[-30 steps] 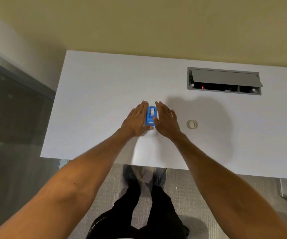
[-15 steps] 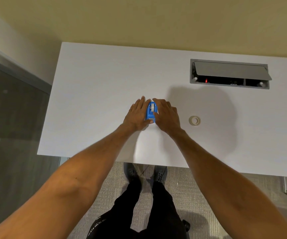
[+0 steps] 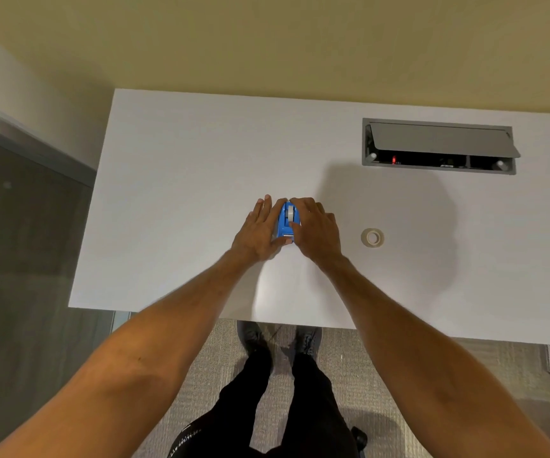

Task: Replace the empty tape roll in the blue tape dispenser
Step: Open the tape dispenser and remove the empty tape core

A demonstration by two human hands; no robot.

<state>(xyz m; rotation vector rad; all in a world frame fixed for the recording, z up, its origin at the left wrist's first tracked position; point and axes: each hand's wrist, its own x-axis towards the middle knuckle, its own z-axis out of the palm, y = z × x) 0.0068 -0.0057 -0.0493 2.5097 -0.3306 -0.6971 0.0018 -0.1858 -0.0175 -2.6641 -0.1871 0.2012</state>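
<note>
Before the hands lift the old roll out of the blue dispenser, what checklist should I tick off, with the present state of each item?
1. Blue tape dispenser standing on the white desk: ok.
2. Left hand against the dispenser's left side: ok; firmness of grip cannot tell.
3. Right hand against its right side, fingers curled over the top: ok.
4. Old roll in the dispenser exposed from above: ok; whether it is empty cannot tell.
5. Replacement tape roll lying flat on the desk to the right, apart from both hands: ok.
6. Desk around the dispenser clear for setting parts down: ok; the open cable hatch lies farther back.
</note>
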